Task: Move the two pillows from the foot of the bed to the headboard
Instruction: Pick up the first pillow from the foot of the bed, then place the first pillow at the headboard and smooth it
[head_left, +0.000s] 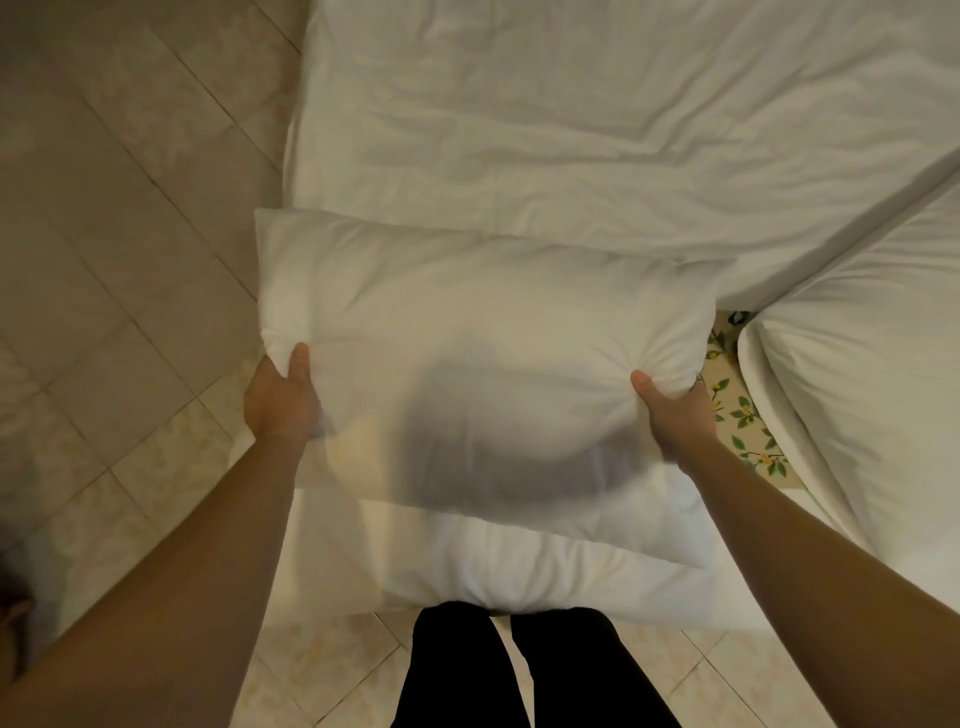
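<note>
A white pillow (483, 353) spans sideways between the hands, long axis left to right. Left hand (283, 397) and right hand (675, 410) pinch its near corners, above a second pillow (519, 566).

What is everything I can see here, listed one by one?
held pillow: one, white, lifted over the foot of the bed, gripped at both sides
second pillow: one, white, lying on the bed under the held one
bed: one, white wrinkled sheet, ahead
second mattress: one, white, at right, apart by a gap
floral fabric: one patch, cream with green leaves, in that gap
floor tiles: many, beige, at left
trousers: black, bottom centre
left hand: pinching the pillow's left edge
right hand: pinching its right edge
</note>
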